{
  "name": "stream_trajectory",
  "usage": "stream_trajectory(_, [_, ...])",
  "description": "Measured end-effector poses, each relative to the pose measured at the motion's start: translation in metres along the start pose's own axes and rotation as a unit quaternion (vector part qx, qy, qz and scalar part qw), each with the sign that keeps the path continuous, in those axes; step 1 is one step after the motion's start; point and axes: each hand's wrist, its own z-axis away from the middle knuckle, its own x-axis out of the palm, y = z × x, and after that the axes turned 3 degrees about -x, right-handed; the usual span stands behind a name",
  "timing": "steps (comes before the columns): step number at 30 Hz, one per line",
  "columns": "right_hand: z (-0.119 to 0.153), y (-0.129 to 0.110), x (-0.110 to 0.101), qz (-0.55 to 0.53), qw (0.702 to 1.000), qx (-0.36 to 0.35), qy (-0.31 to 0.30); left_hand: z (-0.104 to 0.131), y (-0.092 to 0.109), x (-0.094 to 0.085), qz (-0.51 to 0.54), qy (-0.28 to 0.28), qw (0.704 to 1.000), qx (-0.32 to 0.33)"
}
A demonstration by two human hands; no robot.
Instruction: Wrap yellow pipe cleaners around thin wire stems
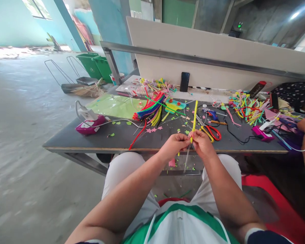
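The person's left hand (177, 143) and right hand (202, 141) sit close together, each pinching the low end of a long, fuzzy, yellow stick (195, 117). The stick points up, just over the front edge of the dark grey, flat tabletop (112, 142). Pinching with the fingertips likely helps keep that small end steady. Some thin, shiny, see-through strands (186, 159) hang below the hands.

The metal scissors with red and yellow handles (219, 135) lie just beside the right hand, maybe so they are easy to grab. A bunch of fuzzy, many-coloured sticks (155, 108) lies farther back, perhaps to leave working room. The black, flat phone (184, 82) stands up, seemingly leaning on the big white board (193, 39).
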Motion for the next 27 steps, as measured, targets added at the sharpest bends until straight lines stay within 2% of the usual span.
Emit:
stream_trajectory(4, [0.003, -0.003, 0.002, -0.043, 0.998, 0.013, -0.046, 0.002, 0.001, 0.002, 0.036, -0.042, 0.998, -0.009])
stream_trajectory(8, [0.002, -0.001, 0.001, -0.04, 0.998, 0.016, -0.047, 0.003, -0.001, 0.003, 0.047, -0.038, 0.998, -0.014])
stream_trajectory(10, [-0.001, 0.002, 0.0, -0.012, 0.999, 0.013, -0.032, 0.001, -0.002, 0.003, 0.012, -0.002, 1.0, -0.004])
stream_trajectory(13, [-0.005, 0.007, -0.003, 0.074, 0.997, -0.001, 0.011, -0.003, -0.003, 0.0, -0.119, 0.09, 0.988, 0.029])
stream_trajectory(16, [-0.005, 0.009, -0.003, 0.196, 0.979, -0.032, 0.055, -0.007, -0.004, -0.003, -0.285, 0.166, 0.941, 0.075])
stream_trajectory(18, [-0.003, 0.006, -0.003, 0.296, 0.95, -0.051, 0.083, -0.009, -0.007, -0.004, -0.37, 0.189, 0.903, 0.109])
stream_trajectory(21, [0.0, 0.0, -0.002, 0.43, 0.895, -0.061, 0.103, -0.011, -0.012, -0.005, -0.439, 0.191, 0.864, 0.157])
stream_trajectory(23, [0.002, -0.004, -0.002, 0.466, 0.877, -0.059, 0.099, -0.012, -0.013, -0.005, -0.454, 0.172, 0.858, 0.17])
stream_trajectory(25, [0.002, -0.005, -0.004, 0.46, 0.881, -0.055, 0.096, -0.012, -0.012, -0.006, -0.452, 0.14, 0.866, 0.159])
stream_trajectory(27, [0.001, -0.004, -0.007, 0.426, 0.898, -0.048, 0.095, -0.012, -0.009, -0.008, -0.441, 0.111, 0.878, 0.147])
